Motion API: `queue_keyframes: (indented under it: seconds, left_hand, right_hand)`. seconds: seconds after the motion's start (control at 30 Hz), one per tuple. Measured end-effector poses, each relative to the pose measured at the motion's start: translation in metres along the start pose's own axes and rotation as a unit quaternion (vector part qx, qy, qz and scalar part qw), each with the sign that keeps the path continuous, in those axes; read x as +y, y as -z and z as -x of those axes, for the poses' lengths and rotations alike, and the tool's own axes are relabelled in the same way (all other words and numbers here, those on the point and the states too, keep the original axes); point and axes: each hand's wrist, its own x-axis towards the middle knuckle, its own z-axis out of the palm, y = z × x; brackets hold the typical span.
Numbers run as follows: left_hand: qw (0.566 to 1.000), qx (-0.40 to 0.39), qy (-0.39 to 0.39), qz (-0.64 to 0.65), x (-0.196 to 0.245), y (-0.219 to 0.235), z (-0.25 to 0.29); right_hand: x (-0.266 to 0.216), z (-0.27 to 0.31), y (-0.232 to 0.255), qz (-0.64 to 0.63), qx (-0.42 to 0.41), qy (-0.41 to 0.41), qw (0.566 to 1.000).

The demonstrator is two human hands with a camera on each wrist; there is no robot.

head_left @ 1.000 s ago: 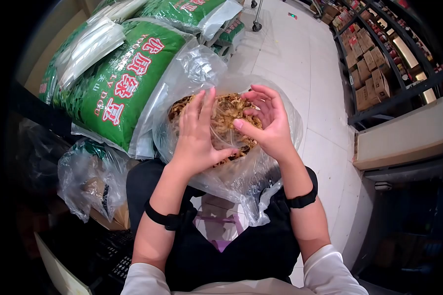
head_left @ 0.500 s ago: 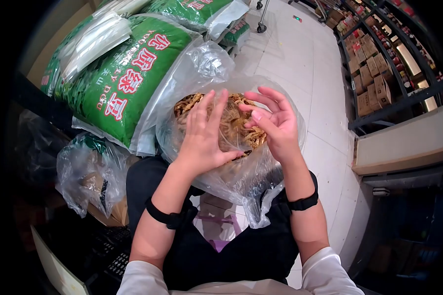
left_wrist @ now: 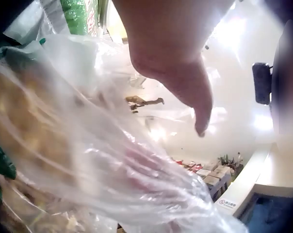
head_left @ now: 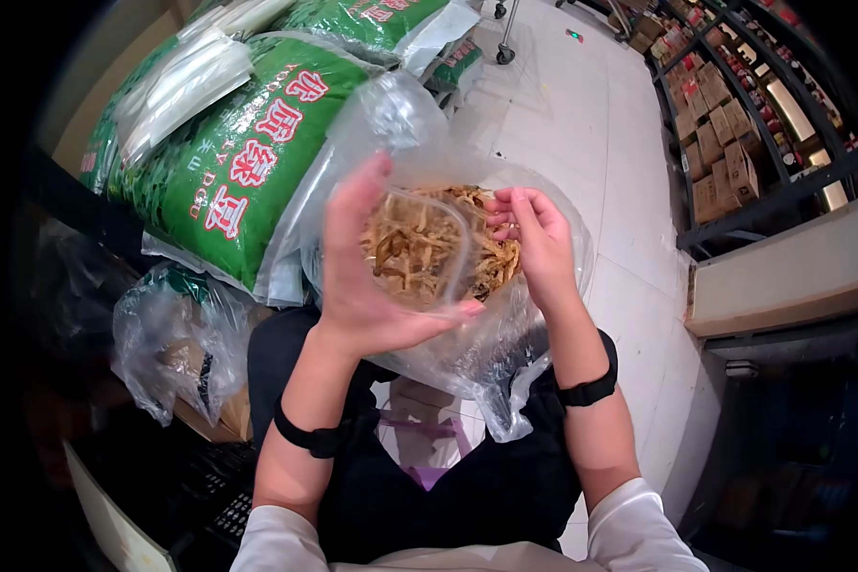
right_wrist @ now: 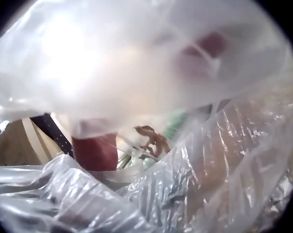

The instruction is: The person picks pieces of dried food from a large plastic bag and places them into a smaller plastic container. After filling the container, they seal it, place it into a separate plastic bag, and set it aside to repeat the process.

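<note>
A large clear plastic bag [head_left: 486, 348] sits at the person's lap, filled with dried brown strips [head_left: 415, 253]. My left hand [head_left: 357, 276], blurred by motion, is at the bag's left side with fingers raised and thumb stretched right. In the left wrist view its thumb stands apart from the fingers. My right hand [head_left: 541, 246] is over the right part of the strips, fingers bent and thumb near the index finger; I cannot tell whether it pinches anything. One dried strip [right_wrist: 154, 141] stands out by the bag's folds in the right wrist view. Cloudy plastic covers much of that view.
Full green sacks [head_left: 257, 153] are stacked at left, with clear bags [head_left: 186, 71] on top. A smaller plastic bag [head_left: 181, 353] stands below them. Shelves with cartons [head_left: 720, 172] line the right side beyond the tiled floor [head_left: 582, 124]. A wheeled stand [head_left: 505, 52] is farther off.
My left hand has swung slightly left, away from the strips, uncovering more of them. My right hand's fingers have drawn in towards the thumb. The bag's film has shifted between the hands.
</note>
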Motion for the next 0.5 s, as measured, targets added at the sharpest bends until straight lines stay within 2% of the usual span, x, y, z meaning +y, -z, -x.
queue_keyframes:
  seconds: [0.03,0.1,0.13,0.17,0.23,0.27,0.3,0.37,0.4,0.43,0.5]
  left_hand:
    - [1.000,-0.004,-0.001,0.002,-0.004,-0.002,0.001]
    - [0.987,0.115,0.102,0.042,-0.015,-0.008,0.004]
    - [0.985,0.127,0.116,0.023,-0.015,-0.005,0.004]
    - [0.985,0.128,0.114,0.023,-0.016,-0.003,0.002]
    - [0.974,0.200,0.101,0.019,-0.015,-0.002,-0.003]
    - [0.960,0.234,0.138,0.062,-0.014,0.001,-0.005]
    - [0.961,0.231,0.136,0.067,-0.012,0.004,-0.005]
    - [0.937,0.259,0.139,0.187,-0.012,0.011,-0.006]
    - [0.921,0.277,0.152,0.230,-0.018,0.012,-0.004]
    - [0.922,0.268,0.152,0.235,-0.022,0.014,-0.003]
    - [0.893,0.296,0.171,0.294,-0.028,0.020,-0.001]
  right_hand:
    - [0.012,-0.003,0.004,-0.002,0.005,-0.001,1.000]
    - [0.025,-0.005,0.005,0.178,-0.046,-0.008,0.983]
    - [0.020,-0.003,0.004,0.270,-0.084,-0.031,0.959]
    - [0.023,-0.004,0.004,0.269,-0.084,-0.028,0.959]
    - [0.030,-0.003,0.003,0.494,-0.170,-0.006,0.853]
    - [0.032,-0.004,0.003,0.499,-0.204,-0.069,0.839]
    - [0.034,-0.004,0.000,0.500,-0.198,-0.071,0.840]
    - [0.041,-0.003,-0.006,0.564,-0.156,0.027,0.810]
    - [0.043,-0.010,-0.007,0.557,-0.182,0.033,0.810]
    - [0.044,-0.012,-0.007,0.556,-0.173,0.029,0.813]
    - [0.044,-0.013,-0.013,0.570,-0.250,-0.081,0.778]
